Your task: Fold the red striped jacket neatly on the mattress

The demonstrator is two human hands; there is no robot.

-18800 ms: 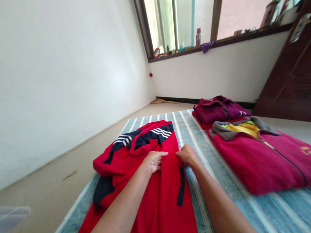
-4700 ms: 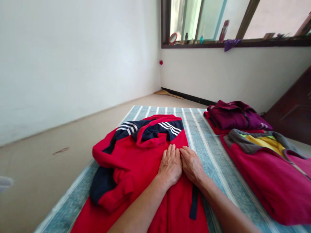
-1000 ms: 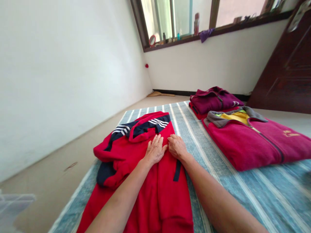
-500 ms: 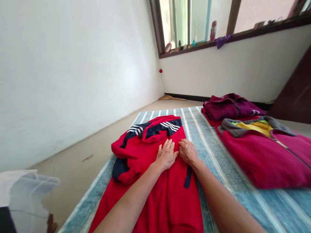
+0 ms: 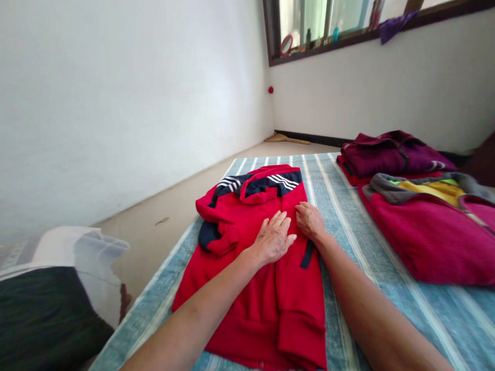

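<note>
Left hand [image 5: 273, 238] and right hand [image 5: 310, 220] rest flat, fingers open, gripping nothing, on a red fleece jacket [image 5: 266, 293] at lower centre of a striped mat [image 5: 344, 319]. Two more folded jackets lie at right: a magenta fleece jacket [image 5: 425, 242] and a maroon jacket [image 5: 394, 154].

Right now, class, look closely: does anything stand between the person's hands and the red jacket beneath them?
Nothing visible does. The left hand and right hand both lie directly on the red jacket. The navy strap sits on the jacket just below the right hand, not under it.
</note>
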